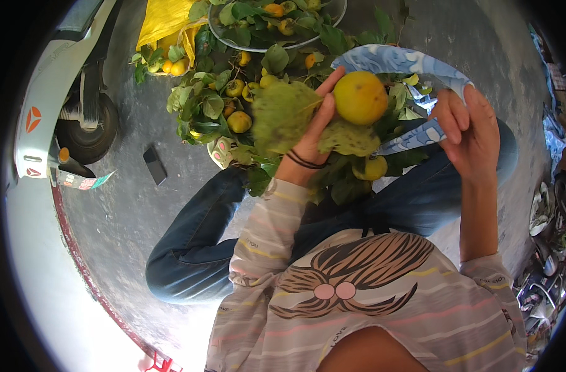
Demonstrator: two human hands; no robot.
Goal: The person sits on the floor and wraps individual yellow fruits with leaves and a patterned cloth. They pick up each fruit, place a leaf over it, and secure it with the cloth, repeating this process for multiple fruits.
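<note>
My left hand (314, 128), with a dark band at the wrist, holds a yellow-orange persimmon-like fruit (360, 98) that has a few dark spots. Large green leaves (285, 116) spread on both sides of that hand, partly blurred. In my right hand (471, 128) is part of a blue-and-white patterned strip (413, 58), perhaps cloth or plastic sheeting. It arches from beside the fruit to my right fingers, and a lower length runs back from them towards the leaves. Beneath my hands, another yellow fruit (370, 168) hangs among leaves between my legs.
Leafy branches with several fruits (239, 122) lie on the concrete floor ahead. Behind them stands a round-rimmed container (283, 46) of fruit. A yellow bag (164, 25), a phone (155, 165) and a scooter wheel (87, 128) are at left. Assorted items (543, 279) line the right edge.
</note>
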